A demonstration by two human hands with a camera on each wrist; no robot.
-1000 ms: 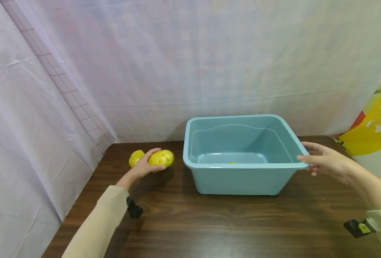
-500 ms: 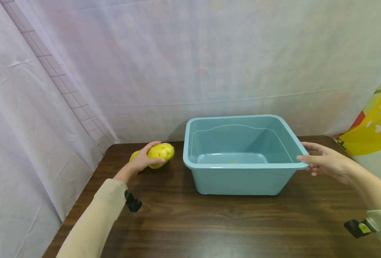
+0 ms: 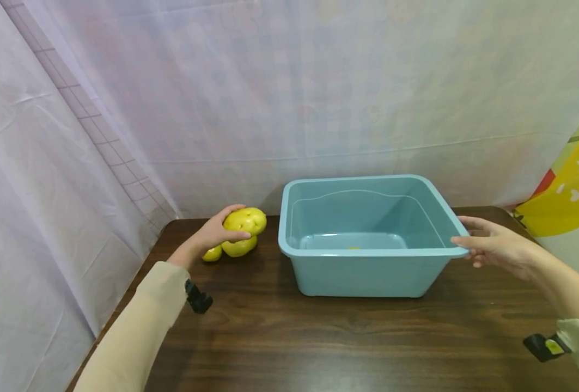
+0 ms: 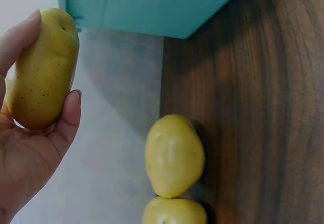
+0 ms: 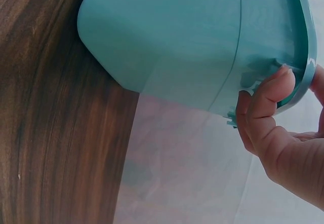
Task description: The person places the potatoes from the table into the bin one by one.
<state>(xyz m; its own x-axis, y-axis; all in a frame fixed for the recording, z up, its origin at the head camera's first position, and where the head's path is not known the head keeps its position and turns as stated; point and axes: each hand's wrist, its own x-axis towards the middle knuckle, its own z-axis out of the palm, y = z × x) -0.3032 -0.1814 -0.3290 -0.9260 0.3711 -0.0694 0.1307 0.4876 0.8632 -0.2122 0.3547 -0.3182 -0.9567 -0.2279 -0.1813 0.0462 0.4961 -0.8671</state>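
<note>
My left hand grips a yellow potato, thumb on one side and fingers on the other. In the left wrist view the held potato shows small dark specks and is up off the table. Two more potatoes lie below it on the wood, one larger and one partly hidden by the hand; they touch each other in the left wrist view. My right hand holds the right rim of a blue-green plastic tub, thumb over the rim and fingers curled underneath.
The tub stands upright on the dark wooden table, right of the potatoes. A small yellow bit shows inside it, just over the front rim. A pale curtain hangs behind the table, and a yellow printed cloth is at the right.
My left hand has lifted the potato up from the table, uncovering another potato beneath it. The right hand and the tub have stayed in place.
</note>
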